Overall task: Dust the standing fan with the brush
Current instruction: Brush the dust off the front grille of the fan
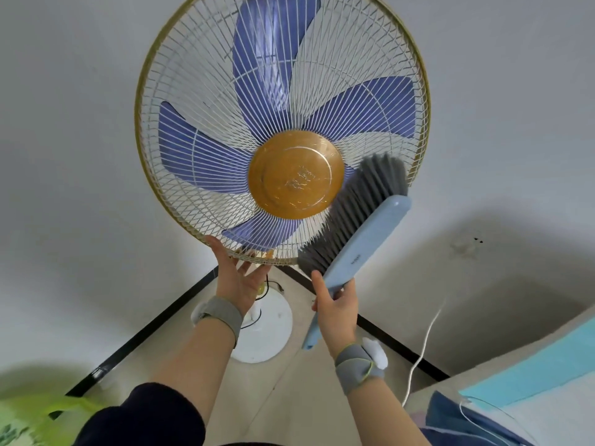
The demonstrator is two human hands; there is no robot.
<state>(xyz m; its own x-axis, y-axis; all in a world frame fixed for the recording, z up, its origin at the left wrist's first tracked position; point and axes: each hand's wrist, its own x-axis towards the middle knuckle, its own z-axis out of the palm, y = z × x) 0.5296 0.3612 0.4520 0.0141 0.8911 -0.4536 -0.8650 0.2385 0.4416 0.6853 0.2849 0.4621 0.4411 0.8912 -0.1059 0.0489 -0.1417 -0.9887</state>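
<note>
Currently: grille dusting. Your right hand (336, 312) grips the brush (363, 243), bristles on the lower-right grille of the standing fan (296, 175); your left hand (240, 278), fingers straight, steadies its bottom rim. Next, likely: sweep along the wires.

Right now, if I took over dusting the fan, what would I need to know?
Left hand: open, steadying the bottom rim of the fan guard.
Right hand: grips the brush handle, bristles pressed on the guard's lower right, beside the gold hub.
Done: cannot tell how much is dusted.
Left: probably sweep round the remaining guard.
</note>
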